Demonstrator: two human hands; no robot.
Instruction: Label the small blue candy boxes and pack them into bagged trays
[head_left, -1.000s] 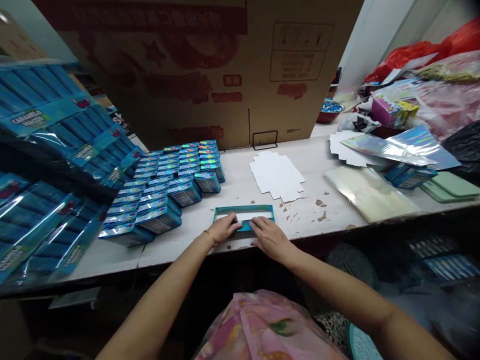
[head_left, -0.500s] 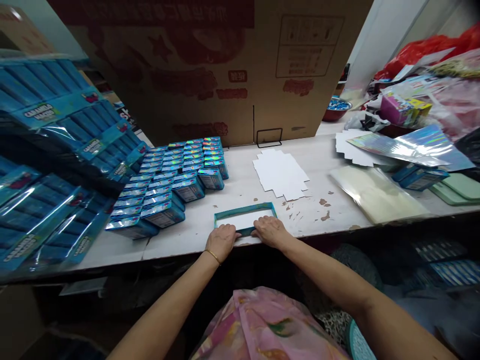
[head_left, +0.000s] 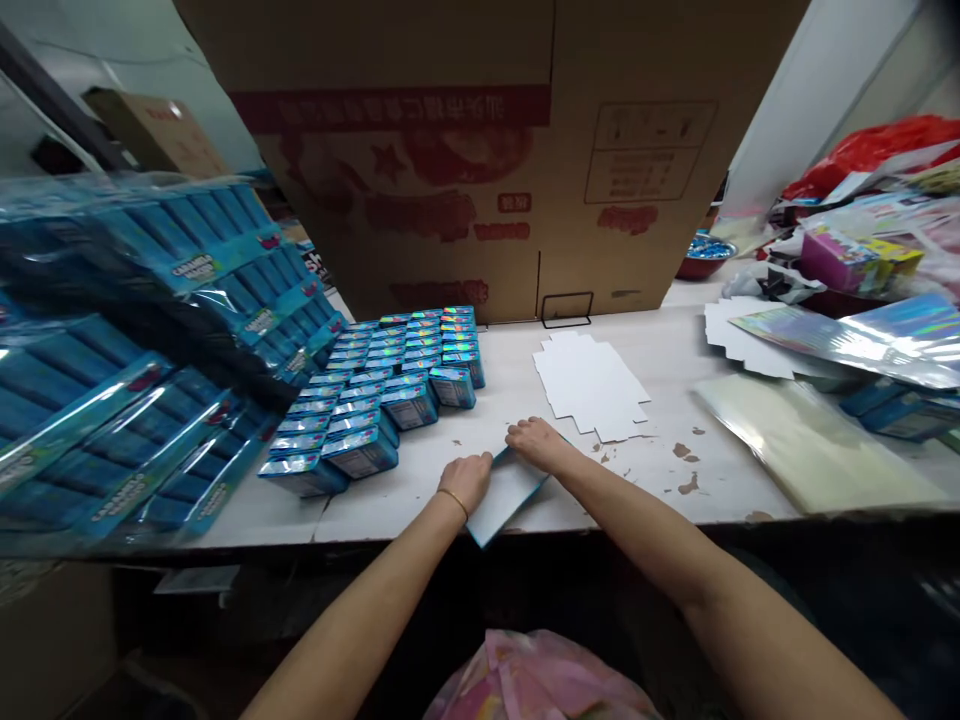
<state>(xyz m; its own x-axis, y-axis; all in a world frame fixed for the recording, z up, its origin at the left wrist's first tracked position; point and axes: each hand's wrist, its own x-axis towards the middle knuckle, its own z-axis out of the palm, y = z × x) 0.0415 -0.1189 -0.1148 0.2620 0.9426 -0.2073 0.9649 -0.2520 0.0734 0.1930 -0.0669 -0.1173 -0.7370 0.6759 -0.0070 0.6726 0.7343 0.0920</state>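
A shallow cardboard tray (head_left: pixel 504 500) with a white inside and blue edges lies slantwise near the front edge of the table. My left hand (head_left: pixel 466 480), with a thin bangle at the wrist, is closed on its left side. My right hand (head_left: pixel 532 443) grips the far end, fingers bent over the edge. Beyond the tray lies a flat white die-cut cardboard blank (head_left: pixel 589 385), printed side hidden. Left of it, small blue boxes (head_left: pixel 360 450) stand in packed rows.
Film-wrapped blue display packs (head_left: pixel 217 265) are stacked at the left. A large brown carton (head_left: pixel 480 200) stands behind. To the right lie a stack of clear plastic bags (head_left: pixel 802 440), holographic sheets (head_left: pixel 885 335) and a red bowl (head_left: pixel 705 265) of blue pieces.
The tray has turned from lying parallel to the table edge to a diagonal. My right hand has moved to its far end, my left to its left side. The view has shifted too.
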